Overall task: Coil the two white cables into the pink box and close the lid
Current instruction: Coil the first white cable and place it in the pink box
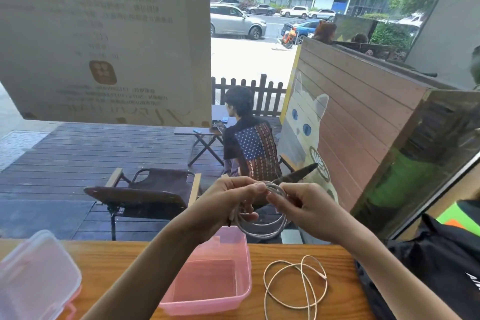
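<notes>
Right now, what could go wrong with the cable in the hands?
1. The coil is held in the air by both hands, left and right; if a finger slips, the loops may spring apart.
2. It hangs beyond the box, so a drop might miss.
3. The second cable lies loose in crossing loops and could tangle.

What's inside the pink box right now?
Nothing that shows: the pink box looks empty, though the left forearm covers its near-left corner. One white cable is held in both hands above it; the other cable lies on the table beside it.
</notes>
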